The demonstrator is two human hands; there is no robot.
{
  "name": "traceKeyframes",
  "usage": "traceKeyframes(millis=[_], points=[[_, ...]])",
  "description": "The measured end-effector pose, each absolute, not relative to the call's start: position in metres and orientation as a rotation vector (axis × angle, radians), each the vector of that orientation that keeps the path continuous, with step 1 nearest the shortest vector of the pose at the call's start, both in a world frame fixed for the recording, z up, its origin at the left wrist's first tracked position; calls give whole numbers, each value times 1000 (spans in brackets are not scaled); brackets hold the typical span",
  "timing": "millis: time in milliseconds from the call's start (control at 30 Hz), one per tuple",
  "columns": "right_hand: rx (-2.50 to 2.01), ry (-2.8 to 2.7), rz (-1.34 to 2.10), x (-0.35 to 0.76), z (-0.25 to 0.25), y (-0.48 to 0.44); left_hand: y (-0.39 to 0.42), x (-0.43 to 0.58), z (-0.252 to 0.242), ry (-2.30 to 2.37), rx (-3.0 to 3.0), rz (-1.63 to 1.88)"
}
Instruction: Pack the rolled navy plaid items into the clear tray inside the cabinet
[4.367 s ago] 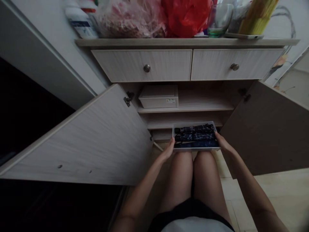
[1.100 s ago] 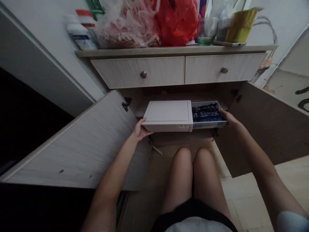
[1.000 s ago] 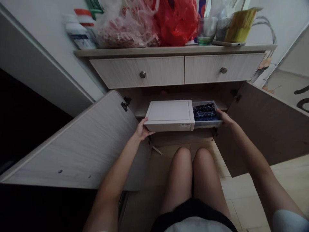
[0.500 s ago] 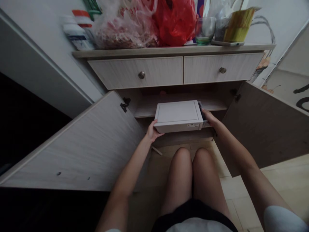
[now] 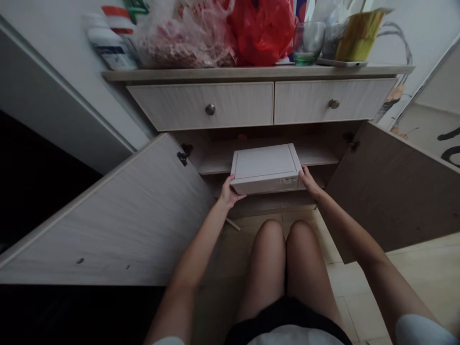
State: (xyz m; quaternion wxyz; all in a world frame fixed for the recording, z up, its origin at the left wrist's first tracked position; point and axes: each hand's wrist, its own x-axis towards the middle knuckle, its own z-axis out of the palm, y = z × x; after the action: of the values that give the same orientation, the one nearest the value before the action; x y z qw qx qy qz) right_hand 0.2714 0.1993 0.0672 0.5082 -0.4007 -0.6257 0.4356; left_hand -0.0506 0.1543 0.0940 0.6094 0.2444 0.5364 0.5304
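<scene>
A white rectangular box (image 5: 266, 163) with a small label on its front side is held level at the cabinet opening, in front of the inner shelf. My left hand (image 5: 229, 192) grips its left front corner, thumb on the side and fingers underneath. At the opposite end, my right hand (image 5: 309, 182) is pressed to the right side of the box, its fingers partly hidden behind that end. The contents of the box are out of sight.
Both cabinet doors, left (image 5: 118, 215) and right (image 5: 402, 196), stand swung out on either side. Two closed drawers (image 5: 201, 106) are above the opening. On the top stand white bottles (image 5: 109, 48), a plastic bag (image 5: 179, 43), a red bag (image 5: 264, 33) and a glass (image 5: 308, 43).
A dark, clear-edged part that stuck out of the box's right end has gone inside, and that end is now closed. My right hand has shifted slightly down against it.
</scene>
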Motion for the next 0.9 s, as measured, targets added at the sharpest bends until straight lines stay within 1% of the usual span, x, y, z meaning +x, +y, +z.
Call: traceKeyframes(millis=[100,300,433,500,733,900], points=[[-952,-1512,877,268,59,198,160,-49,94,1232,629,1229],[-914,-1414,840,269,61,216,179,-37,93,1278,977,1227],[-990,-1327,809,278,64,231,197,-27,93,1328,1350,1294],[-1061,-1301,788,282,66,238,207,-21,94,1352,1444,1293],[-1142,-1309,761,284,75,270,242,-12,91,1422,1412,1317],[-1155,-1299,814,281,67,291,256,-15,79,1471,1319,1283]])
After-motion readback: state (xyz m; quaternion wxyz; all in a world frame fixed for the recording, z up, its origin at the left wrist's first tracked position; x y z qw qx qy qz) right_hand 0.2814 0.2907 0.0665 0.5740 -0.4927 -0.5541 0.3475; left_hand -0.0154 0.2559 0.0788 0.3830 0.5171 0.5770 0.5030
